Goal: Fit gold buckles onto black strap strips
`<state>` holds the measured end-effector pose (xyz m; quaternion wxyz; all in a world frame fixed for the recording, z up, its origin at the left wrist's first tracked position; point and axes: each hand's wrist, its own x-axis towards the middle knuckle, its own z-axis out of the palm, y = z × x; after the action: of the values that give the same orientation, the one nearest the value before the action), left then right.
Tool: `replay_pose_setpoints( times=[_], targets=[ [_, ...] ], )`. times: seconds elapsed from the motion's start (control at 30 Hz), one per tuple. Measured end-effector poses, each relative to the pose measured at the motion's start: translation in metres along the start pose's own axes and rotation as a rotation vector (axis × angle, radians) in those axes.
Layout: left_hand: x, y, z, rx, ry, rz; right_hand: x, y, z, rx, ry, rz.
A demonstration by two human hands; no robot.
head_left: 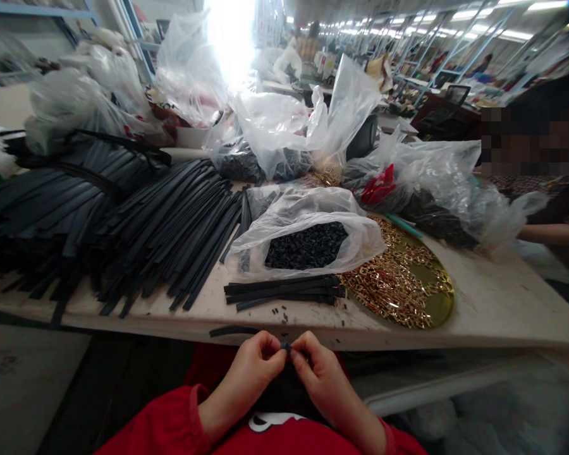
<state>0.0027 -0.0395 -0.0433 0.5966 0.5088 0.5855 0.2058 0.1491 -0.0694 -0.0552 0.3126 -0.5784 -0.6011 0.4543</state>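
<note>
My left hand (255, 368) and my right hand (317, 371) meet just below the table's front edge, fingers pinched together on a small black piece (285, 346) held between them. What hangs below it is hidden in shadow. A black strap (232, 330) lies on the table edge right above my hands. Further in lies a short bundle of black straps (284, 291), with an open clear bag of small black loops (307, 245) behind it.
A big heap of long black straps (123, 221) covers the table's left. A gold tray of gold chain links (403, 281) sits at right. Clear plastic bags (275, 133) crowd the back. Another person (545, 183) sits at far right.
</note>
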Motion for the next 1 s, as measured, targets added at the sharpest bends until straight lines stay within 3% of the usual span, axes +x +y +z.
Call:
replay_pose_setpoints(
  times=[0.2, 0.27, 0.4, 0.5, 0.57, 0.67, 0.8, 1.0],
  targets=[
    [-0.010, -0.011, 0.009, 0.162, 0.019, 0.084, 0.002, 0.000, -0.016, 0.046, -0.219, 0.036],
    [-0.013, -0.011, 0.006, 0.278, 0.007, 0.161, 0.003, 0.002, -0.017, 0.034, -0.234, 0.042],
    [-0.016, 0.003, -0.011, 0.557, -0.039, 0.375, 0.004, 0.006, -0.011, 0.155, -0.156, 0.045],
    [-0.015, 0.017, -0.028, 0.653, -0.071, 0.476, 0.002, 0.006, -0.008, 0.401, -0.205, 0.108],
    [-0.014, 0.023, -0.034, 0.639, -0.202, 0.431, -0.001, 0.005, -0.008, 0.482, -0.252, 0.138],
    [-0.013, 0.023, -0.035, 0.632, -0.385, 0.323, -0.004, 0.002, -0.010, 0.351, -0.250, 0.075],
    [-0.011, 0.018, -0.031, 0.668, -0.345, 0.310, -0.005, 0.000, -0.010, 0.048, -0.224, -0.074],
    [-0.009, 0.017, -0.037, 0.634, -0.350, 0.292, -0.005, 0.002, -0.011, -0.032, -0.268, -0.047]
  ],
)
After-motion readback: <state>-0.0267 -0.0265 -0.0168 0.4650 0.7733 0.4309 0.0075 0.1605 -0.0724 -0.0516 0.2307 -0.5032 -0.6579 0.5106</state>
